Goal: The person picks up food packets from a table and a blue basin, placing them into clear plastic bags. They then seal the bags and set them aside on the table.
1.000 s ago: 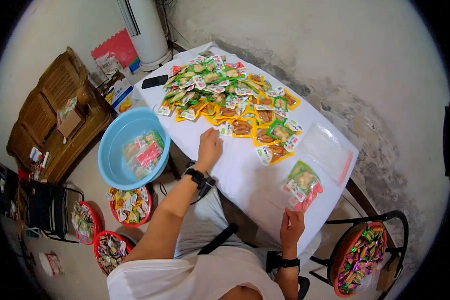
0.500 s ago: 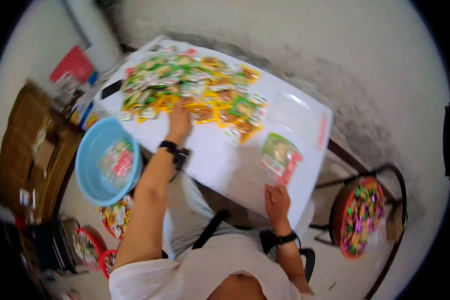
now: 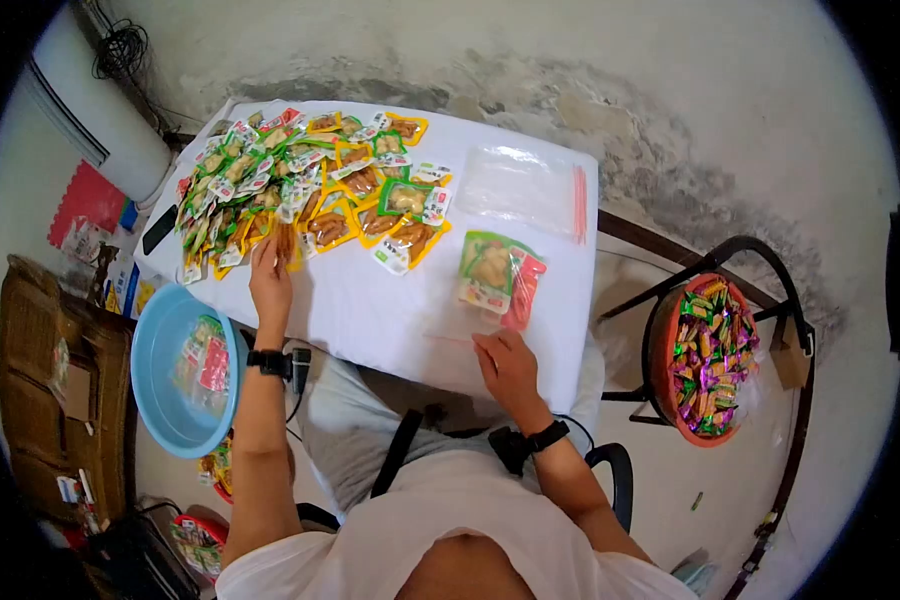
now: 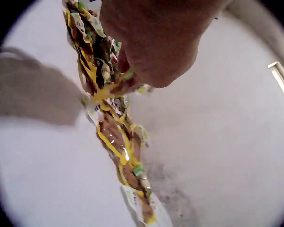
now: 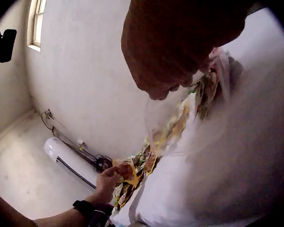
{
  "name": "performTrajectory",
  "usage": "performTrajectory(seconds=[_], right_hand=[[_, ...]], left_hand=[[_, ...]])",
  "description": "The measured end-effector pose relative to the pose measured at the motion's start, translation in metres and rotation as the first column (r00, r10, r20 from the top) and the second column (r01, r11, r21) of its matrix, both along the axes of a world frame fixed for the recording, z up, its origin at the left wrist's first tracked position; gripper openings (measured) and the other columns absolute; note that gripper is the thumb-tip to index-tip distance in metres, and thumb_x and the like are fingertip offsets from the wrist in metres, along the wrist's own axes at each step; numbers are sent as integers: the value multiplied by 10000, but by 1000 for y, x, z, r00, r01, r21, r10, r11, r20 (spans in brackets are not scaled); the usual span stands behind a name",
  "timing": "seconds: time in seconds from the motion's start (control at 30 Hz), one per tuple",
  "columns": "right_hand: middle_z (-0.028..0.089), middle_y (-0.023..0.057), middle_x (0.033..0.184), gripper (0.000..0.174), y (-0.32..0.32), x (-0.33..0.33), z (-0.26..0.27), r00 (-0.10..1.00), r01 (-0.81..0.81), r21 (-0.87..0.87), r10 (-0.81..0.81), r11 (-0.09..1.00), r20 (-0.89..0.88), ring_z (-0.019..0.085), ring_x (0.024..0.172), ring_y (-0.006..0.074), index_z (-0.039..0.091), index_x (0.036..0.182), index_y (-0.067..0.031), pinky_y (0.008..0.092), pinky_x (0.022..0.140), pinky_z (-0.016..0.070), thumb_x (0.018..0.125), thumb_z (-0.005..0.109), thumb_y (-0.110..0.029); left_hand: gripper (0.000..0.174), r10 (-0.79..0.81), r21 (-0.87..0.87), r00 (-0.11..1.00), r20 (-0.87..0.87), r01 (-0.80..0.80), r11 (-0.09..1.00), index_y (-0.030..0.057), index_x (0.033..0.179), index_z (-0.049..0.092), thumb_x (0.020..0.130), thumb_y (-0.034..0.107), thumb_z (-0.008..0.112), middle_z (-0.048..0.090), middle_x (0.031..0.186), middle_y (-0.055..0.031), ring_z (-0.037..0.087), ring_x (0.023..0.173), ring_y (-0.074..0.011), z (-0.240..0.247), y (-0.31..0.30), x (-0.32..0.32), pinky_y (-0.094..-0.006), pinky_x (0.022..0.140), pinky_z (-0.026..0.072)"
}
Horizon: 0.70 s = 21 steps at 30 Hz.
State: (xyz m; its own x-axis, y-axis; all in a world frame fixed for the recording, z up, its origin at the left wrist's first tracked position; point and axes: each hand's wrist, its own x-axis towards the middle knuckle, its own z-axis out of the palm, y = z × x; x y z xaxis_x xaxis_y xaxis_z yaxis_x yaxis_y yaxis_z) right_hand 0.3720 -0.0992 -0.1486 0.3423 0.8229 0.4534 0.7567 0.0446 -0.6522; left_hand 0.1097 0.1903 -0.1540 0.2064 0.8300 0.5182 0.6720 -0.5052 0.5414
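Note:
My left hand (image 3: 271, 290) is at the near edge of a heap of snack packets (image 3: 300, 180) on the white-covered table. It pinches a yellow-edged snack packet (image 5: 126, 171) with brown food inside, lifted on edge in the right wrist view. Nearer the table's front, my right hand (image 3: 510, 370) grips the mouth edge of a clear plastic bag (image 5: 173, 137). Inside that bag lie a green packet (image 3: 490, 262) with pale food and a red packet (image 3: 523, 292). The right fingers are curled and partly hidden in the right wrist view.
Flat clear bags (image 3: 520, 190) lie at the table's back right, and a black phone (image 3: 160, 230) at its left edge. A blue basin (image 3: 150, 375) with filled bags stands at the left. A red basket (image 3: 662, 365) of wrapped snacks sits on a chair at right.
My left hand has gone from the bare cloth to the heap and taken up a yellow-edged packet. The right hand keeps its grip on the bag. The head view has turned.

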Motion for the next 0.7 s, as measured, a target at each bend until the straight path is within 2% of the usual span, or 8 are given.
performTrajectory(seconds=[0.03,0.17,0.23,0.37,0.43,0.57,0.63,0.7], right_hand=[[542,98,803,143,0,0,-1,1000,5,8,-5,1000,8,562,741,276,651,938,-59,371,613,465,801,647,-97],[540,97,803,134,1,-2,-1,999,36,35,-37,999,21,566,722,272,654,935,-62,370,592,466,806,646,-96],[543,95,800,134,3,-2,-1,998,51,50,-53,997,24,569,715,269,657,933,-65,368,588,469,802,651,-95],[547,84,784,143,7,-4,-1,997,80,101,-81,992,6,576,704,258,665,932,-73,362,579,475,790,665,-93],[550,81,781,149,7,-3,0,997,78,102,-79,992,4,578,703,257,667,934,-75,361,576,476,787,668,-96],[562,76,781,151,5,-2,4,998,64,102,-62,993,-18,585,694,255,673,936,-77,360,567,477,787,666,-103],[565,76,784,153,2,0,4,997,71,93,-73,993,18,586,695,254,674,937,-77,362,566,476,788,662,-106],[567,76,787,154,0,0,4,996,68,78,-72,995,46,587,696,253,675,939,-77,365,565,475,788,658,-108]], left_hand=[[373,-2,0,1000,-3,2,1000,-11,1213,536,841,-30,555,513,1265,-143,533,1123,-293,-5,-6,-5,-311,912,453],[376,-35,-139,914,405,100,985,3,1210,554,838,-47,533,561,1195,-106,554,1061,-186,-14,-53,-15,-273,871,454],[415,207,-579,701,682,345,739,6,1226,552,816,-58,550,576,1198,-73,578,1003,-157,-2,-95,-12,-276,861,462],[454,125,-574,561,818,780,251,3,1245,539,796,-49,588,609,1168,-99,601,1018,-178,-3,-166,-11,-302,897,476],[447,6,-655,658,753,749,94,2,1255,534,812,-42,580,605,1179,-79,578,1042,-149,4,-190,1,-287,916,453],[427,-119,-750,750,651,659,53,4,1262,529,838,-42,558,600,1188,-54,554,1062,-126,8,-212,41,-264,928,428],[408,17,-734,738,674,667,128,6,1263,529,860,-53,532,582,1217,-43,537,1068,-111,9,-222,62,-256,925,422],[436,-69,-713,742,667,662,231,14,1289,506,861,-68,522,562,1247,-49,524,1102,-113,0,-224,76,-254,929,421]])
